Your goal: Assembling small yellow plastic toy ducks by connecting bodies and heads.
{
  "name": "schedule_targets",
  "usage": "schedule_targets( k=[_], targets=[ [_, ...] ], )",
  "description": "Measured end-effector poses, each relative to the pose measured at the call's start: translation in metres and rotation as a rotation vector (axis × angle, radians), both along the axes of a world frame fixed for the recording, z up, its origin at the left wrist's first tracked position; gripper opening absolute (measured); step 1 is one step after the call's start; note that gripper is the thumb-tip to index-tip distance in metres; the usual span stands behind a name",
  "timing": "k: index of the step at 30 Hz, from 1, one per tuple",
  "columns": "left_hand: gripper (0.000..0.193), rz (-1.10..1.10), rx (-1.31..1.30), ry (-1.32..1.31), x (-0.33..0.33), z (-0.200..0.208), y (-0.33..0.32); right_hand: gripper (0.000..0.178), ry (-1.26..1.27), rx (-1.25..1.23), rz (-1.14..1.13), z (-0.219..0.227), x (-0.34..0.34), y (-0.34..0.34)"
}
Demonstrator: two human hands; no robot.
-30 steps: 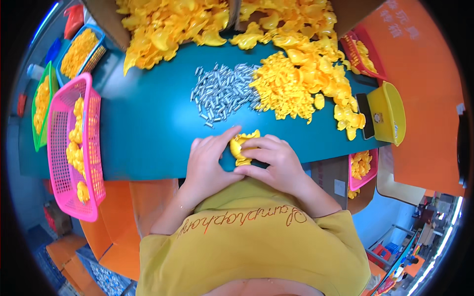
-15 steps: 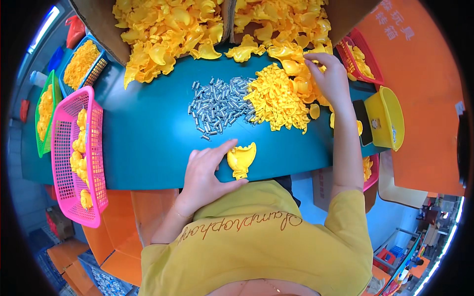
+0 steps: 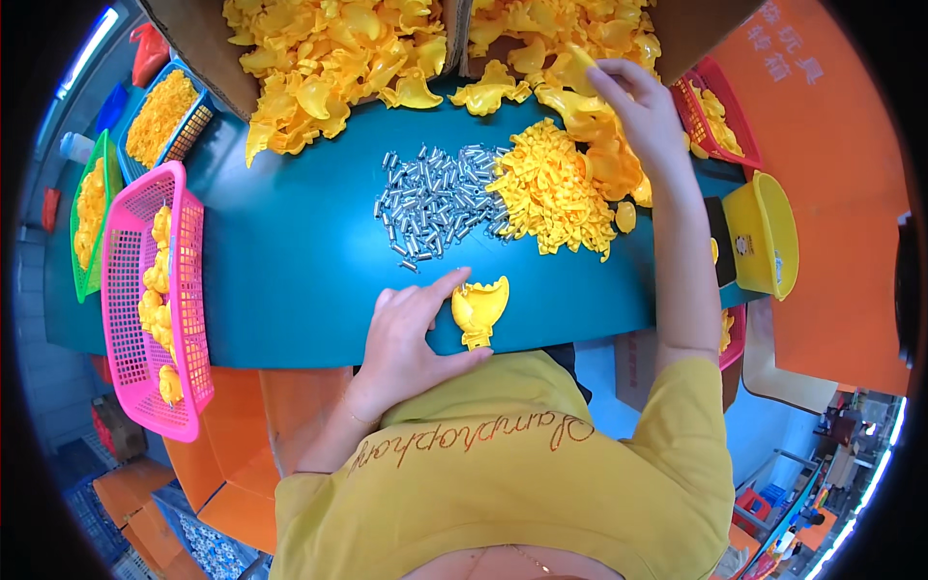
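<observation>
At the table's near edge my left hand (image 3: 404, 336) is closed on a yellow plastic shell half (image 3: 478, 307), its index finger at the top and thumb at the bottom. The piece lies hollow side up, with a small silvery bit by the index fingertip. My right hand (image 3: 646, 114) is stretched over the far right heap and pinches a yellow plastic shell piece (image 3: 580, 58) between its fingertips. Below that hand lie larger yellow shells (image 3: 607, 145). Small yellow plastic parts (image 3: 551, 188) form a pile beside many small silvery metal cylinders (image 3: 430, 205).
Two cardboard boxes (image 3: 456, 39) spill yellow shells (image 3: 338, 58) at the back. A pink basket (image 3: 178, 290) with yellow pieces, a green tray (image 3: 108, 193) and a blue basket (image 3: 198, 121) stand left. To the right are a red basket (image 3: 744, 126) and a yellow bin (image 3: 773, 232).
My right hand has moved farther away and slightly left over the shells, and a yellow piece now shows at its fingertips. My left hand keeps its hold on the shell half.
</observation>
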State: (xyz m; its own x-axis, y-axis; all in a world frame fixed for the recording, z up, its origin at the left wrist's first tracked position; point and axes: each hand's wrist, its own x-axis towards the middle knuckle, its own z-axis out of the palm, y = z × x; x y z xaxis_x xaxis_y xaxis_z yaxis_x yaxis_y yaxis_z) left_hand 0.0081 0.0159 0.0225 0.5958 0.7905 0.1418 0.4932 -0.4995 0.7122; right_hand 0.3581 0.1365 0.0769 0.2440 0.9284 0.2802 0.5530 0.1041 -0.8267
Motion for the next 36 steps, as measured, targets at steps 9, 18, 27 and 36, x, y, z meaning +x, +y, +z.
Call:
schedule_targets(
  k=[9, 18, 27, 36],
  targets=[
    [0.09, 0.019, 0.009, -0.054, 0.002, -0.005, 0.002, 0.026, 0.694, -0.712, 0.445, -0.036, -0.059, -0.151],
    [0.093, 0.041, -0.016, -0.036, -0.001, -0.003, -0.003, 0.042, -0.291, -0.155, 0.383, -0.029, -0.075, -0.191],
    [0.094, 0.073, -0.008, -0.054, -0.001, -0.007, -0.002, 0.069, -0.123, -0.676, 0.234, -0.006, -0.086, -0.205],
    [0.093, 0.015, -0.01, -0.056, -0.003, -0.004, 0.0, 0.071, -0.39, -0.263, 0.504, -0.023, -0.071, -0.188]
  ],
)
